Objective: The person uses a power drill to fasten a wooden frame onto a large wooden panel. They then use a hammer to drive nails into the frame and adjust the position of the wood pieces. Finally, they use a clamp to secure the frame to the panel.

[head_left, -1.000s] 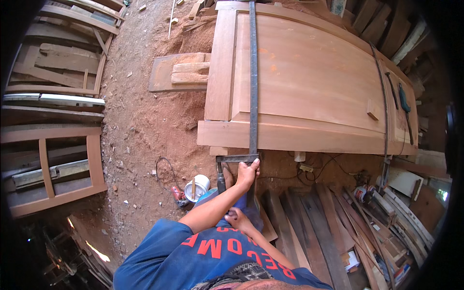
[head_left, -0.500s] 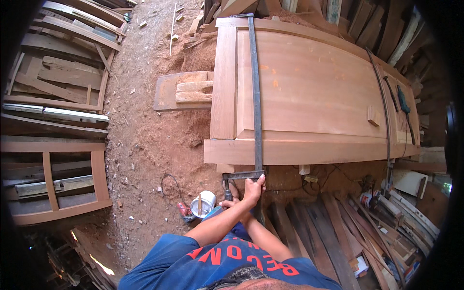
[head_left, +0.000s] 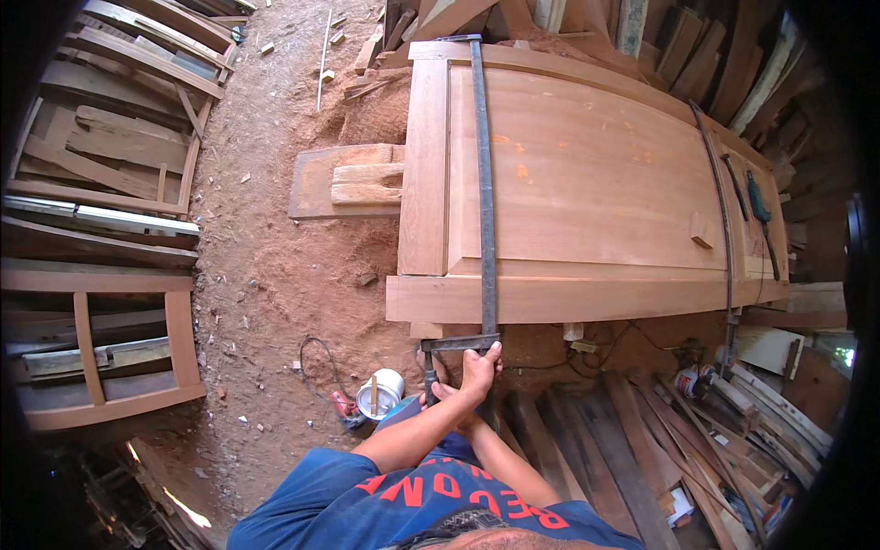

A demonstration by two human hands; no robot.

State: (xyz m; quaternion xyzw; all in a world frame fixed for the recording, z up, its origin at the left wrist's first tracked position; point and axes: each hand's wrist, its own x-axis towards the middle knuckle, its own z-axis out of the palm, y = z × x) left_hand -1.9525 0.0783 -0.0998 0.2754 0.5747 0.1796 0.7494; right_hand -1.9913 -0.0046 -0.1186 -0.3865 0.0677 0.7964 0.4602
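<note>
A long steel bar clamp (head_left: 486, 183) spans the width of a wooden panel door (head_left: 587, 174) near its left end. My forearms cross. My left hand (head_left: 480, 368) is closed around the clamp's near end, by the sliding jaw (head_left: 463, 344). Below that jaw and left of it, my right hand (head_left: 444, 394) is closed at the clamp's screw handle (head_left: 431, 378); the left forearm partly hides its fingers. Between the screw and the door's near edge sits a small wood block (head_left: 426, 330).
A second bar clamp (head_left: 724, 211) crosses the door's right part, beside a green power tool (head_left: 758, 195) and a loose wood block (head_left: 701, 230). Left of my knees stand a white bucket (head_left: 381, 392) and a red power tool (head_left: 346, 410). Planks (head_left: 605, 440) lie at right.
The whole view has shifted slightly, with the door now a little lower in it. My right hand has changed its position slightly at the screw handle; my left hand keeps its hold.
</note>
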